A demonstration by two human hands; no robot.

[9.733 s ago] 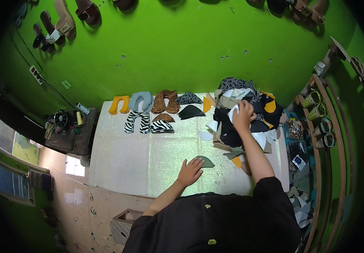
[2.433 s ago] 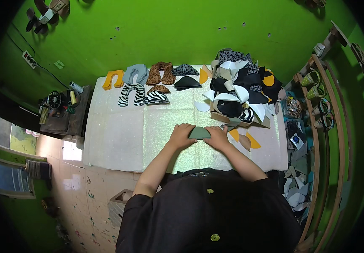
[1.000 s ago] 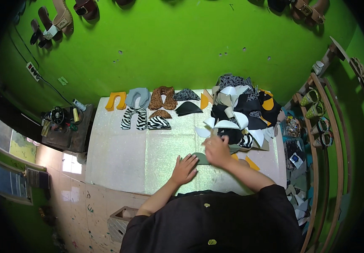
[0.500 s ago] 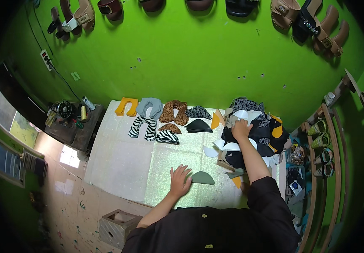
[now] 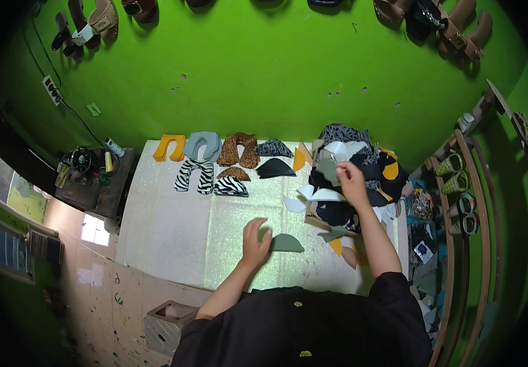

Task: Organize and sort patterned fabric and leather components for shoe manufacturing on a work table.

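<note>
the wall [image 5: 276, 73] is rising beyond both hands, and the table [image 5: 166, 226] is spreading out below them. the pile [image 5: 379, 174] is lying under and around the right hand [image 5: 350, 179], spilling over a box [image 5: 314, 219] on that hand's near side.

the right hand's fingers are curling together at a scrap [image 5: 327, 172], grey-green and just to their left; whether they are pinching it, i cannot tell. the left hand [image 5: 255, 241] is resting with fingers loosely bent and thumb apart, gripping nothing.

beyond the left hand and to its left, the grey u [image 5: 203, 137], leopard u [image 5: 248, 153], zebra u [image 5: 204, 182] and yellow u [image 5: 169, 138] are sitting in groups. straight beyond it, the black half-moon [image 5: 276, 168] is lying flat.

the green half-moon [image 5: 287, 243] is lying just right of the left thumb, below and left of the right hand, its curve facing away from the person. it is looking thin, light and bendy, hardly fragile, perhaps sliding easily on the shiny cover. the middle of the straight edge is seeming the best hold; the pointed corners are likelier to be creasing.
</note>
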